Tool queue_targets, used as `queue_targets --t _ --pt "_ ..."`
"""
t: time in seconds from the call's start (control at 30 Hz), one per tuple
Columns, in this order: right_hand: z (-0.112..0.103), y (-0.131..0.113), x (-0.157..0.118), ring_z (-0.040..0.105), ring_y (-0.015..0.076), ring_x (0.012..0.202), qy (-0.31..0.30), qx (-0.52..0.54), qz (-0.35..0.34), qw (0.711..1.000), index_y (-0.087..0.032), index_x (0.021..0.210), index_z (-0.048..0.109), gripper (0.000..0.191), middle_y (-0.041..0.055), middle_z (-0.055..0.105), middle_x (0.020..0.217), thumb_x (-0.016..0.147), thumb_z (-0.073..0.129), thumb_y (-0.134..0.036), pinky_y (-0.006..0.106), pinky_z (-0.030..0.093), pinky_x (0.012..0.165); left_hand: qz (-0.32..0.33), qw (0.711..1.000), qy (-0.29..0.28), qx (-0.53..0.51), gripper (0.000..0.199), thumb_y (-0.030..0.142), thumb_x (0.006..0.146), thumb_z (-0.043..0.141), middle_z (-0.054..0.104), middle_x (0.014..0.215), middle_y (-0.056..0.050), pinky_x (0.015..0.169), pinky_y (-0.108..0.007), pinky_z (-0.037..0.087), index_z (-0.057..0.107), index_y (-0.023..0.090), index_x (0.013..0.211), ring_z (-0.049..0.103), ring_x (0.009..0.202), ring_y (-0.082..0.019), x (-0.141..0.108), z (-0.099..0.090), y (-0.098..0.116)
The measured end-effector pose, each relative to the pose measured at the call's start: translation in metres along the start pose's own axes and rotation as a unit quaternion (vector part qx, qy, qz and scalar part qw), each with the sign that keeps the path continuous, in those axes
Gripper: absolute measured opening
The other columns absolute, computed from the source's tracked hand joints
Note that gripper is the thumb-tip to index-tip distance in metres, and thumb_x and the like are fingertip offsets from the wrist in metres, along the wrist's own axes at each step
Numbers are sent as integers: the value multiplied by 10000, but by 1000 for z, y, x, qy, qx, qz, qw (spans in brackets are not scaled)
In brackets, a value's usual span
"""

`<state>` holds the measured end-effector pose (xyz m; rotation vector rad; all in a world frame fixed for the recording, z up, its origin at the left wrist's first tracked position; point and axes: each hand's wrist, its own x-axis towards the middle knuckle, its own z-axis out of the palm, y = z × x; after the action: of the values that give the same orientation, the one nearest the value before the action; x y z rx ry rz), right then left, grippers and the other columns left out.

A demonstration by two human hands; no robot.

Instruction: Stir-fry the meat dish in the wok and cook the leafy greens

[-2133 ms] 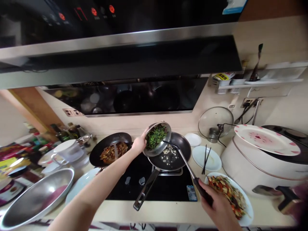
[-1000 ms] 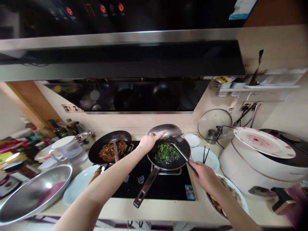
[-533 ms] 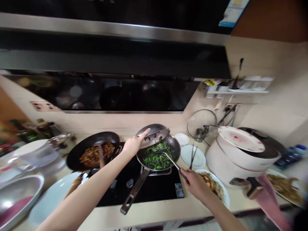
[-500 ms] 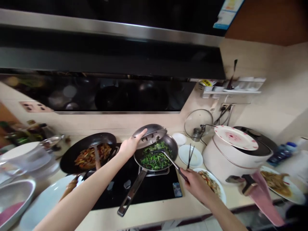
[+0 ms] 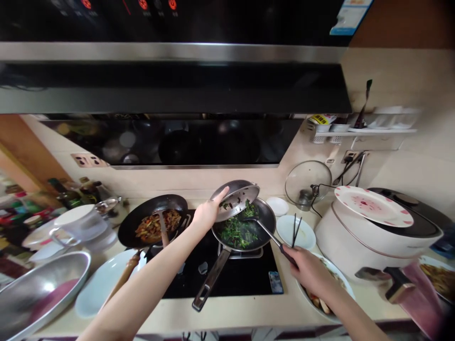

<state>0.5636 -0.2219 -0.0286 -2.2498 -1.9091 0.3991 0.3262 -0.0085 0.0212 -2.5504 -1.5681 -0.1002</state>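
My left hand (image 5: 209,208) grips the rim of a metal bowl (image 5: 245,196), tilted over the frying pan with dark bits stuck inside it. Chopped leafy greens (image 5: 236,233) lie in the frying pan (image 5: 268,213) on the right burner, its long handle pointing toward me. My right hand (image 5: 302,265) is wrapped around the black grip of a spatula (image 5: 266,231), whose head reaches into the greens by the bowl's lower edge. Beyond my left forearm, a black wok (image 5: 130,222) holds a cooked stir-fry (image 5: 156,226) with a wooden-handled turner (image 5: 163,232) in it.
Right of the stove are a plate with chopsticks (image 5: 295,229), a plate of food (image 5: 346,282) partly under my right arm, a white rice cooker (image 5: 341,237) and a glass lid (image 5: 307,182). At left stand a steel basin (image 5: 67,265) and a pale blue plate (image 5: 88,289).
The view has shifted, so the scene sits further right. The bowl's inside faces me more now, and greens are heaped higher against its edge at the spatula head. Both hands keep their holds.
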Motion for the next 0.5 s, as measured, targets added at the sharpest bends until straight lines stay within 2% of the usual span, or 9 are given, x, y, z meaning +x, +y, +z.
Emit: queue_targets --t 0.1,0.2,0.33,0.4,0.5 --pt "-1 18 -5 635 252 997 24 42 -14 999 -177 1302 586 533 117 674 1095 798 447 -69 320 468 835 8 999 22 32 800 69 908 372 695 865 -77 686 -296 543 -76 362 1502 701 745 -213 -10 -3 1" --pt "-8 32 -6 647 244 957 40 73 -26 996 -196 1256 627 519 99 693 1058 776 457 -98 308 476 811 48 992 45 110 807 40 896 341 656 921 -106 661 -321 555 -75 387 1494 694 773 -232 -20 7 7" --pt "-20 26 1 642 245 968 48 81 -40 995 -188 1221 652 519 95 697 1051 744 473 -87 302 472 819 138 976 -6 168 833 32 884 372 611 896 -64 629 -302 563 2 508 1459 689 769 -221 -14 26 13" --pt "-24 21 2 639 244 961 39 74 -46 995 -169 1240 639 526 102 691 1045 751 466 -81 303 468 824 133 976 -9 170 827 46 889 387 601 886 -46 629 -289 562 25 538 1447 687 748 -204 -7 26 11" --pt "-28 18 0 633 241 941 33 63 -36 997 -177 1256 628 533 99 680 1024 757 465 -82 295 461 793 103 979 18 174 800 45 902 350 609 909 -67 641 -294 564 8 499 1465 686 769 -208 -4 15 5"
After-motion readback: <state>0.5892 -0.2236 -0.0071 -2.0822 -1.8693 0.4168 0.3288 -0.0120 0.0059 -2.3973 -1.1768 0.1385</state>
